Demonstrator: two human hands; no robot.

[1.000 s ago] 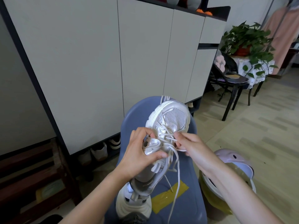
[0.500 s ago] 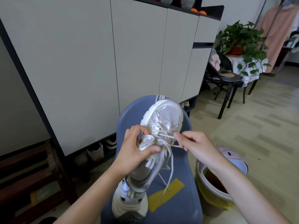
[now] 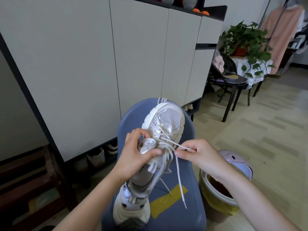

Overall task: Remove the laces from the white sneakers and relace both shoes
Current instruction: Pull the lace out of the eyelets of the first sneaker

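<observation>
right hand (image 3: 202, 155) pinching limp, light lace (image 3: 179, 145) mid-frame; left hand (image 3: 135, 155) gripping stiff sneaker (image 3: 164, 130) midfoot; best held near eyelets.

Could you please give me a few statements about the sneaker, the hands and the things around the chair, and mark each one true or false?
1. The left hand grips the white mesh-toed sneaker held above the blue plastic chair. True.
2. The right hand rests open on the chair seat. False: it pinches the flat white shoelace, drawn sideways from the eyelets.
3. A second white sneaker stands on the chair seat under the held one. True.
4. The lace is fully out of the held sneaker. False: it is threaded through the eyelets near the toe.
5. A strip of yellow tape is on the chair seat. True.
6. The round yellow bin stands left of the chair. False: it stands on the right.
</observation>
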